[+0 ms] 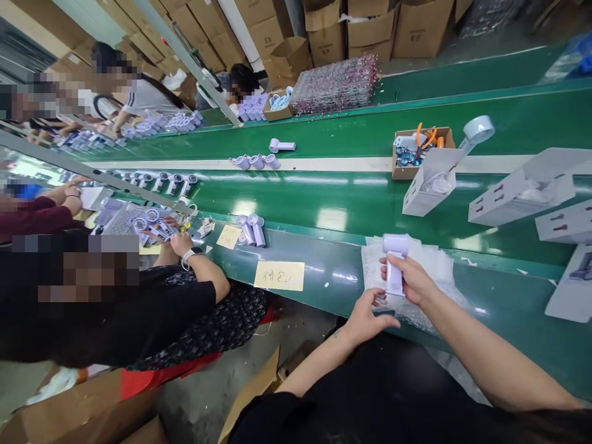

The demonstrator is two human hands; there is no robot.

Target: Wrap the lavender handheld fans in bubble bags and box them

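My right hand (pixel 413 280) is closed round the handle of a small pale lilac hand-held fan (pixel 395 259), held upright over a stack of clear plastic bags (pixel 435 265) on the green bench edge. My left hand (pixel 367 317) sits just below, thumb and fingers pinching the near edge of a plastic bag. Both forearms reach in from the lower right.
A co-worker's hands (pixel 180 243) handle fans at the left. Two lilac fans (pixel 252 229) and a yellow note (pixel 279 275) lie on the bench. White cartons (pixel 518 191) and a small box with orange pliers (pixel 419 151) stand on the green conveyor (pixel 351 203). Cardboard boxes line the back.
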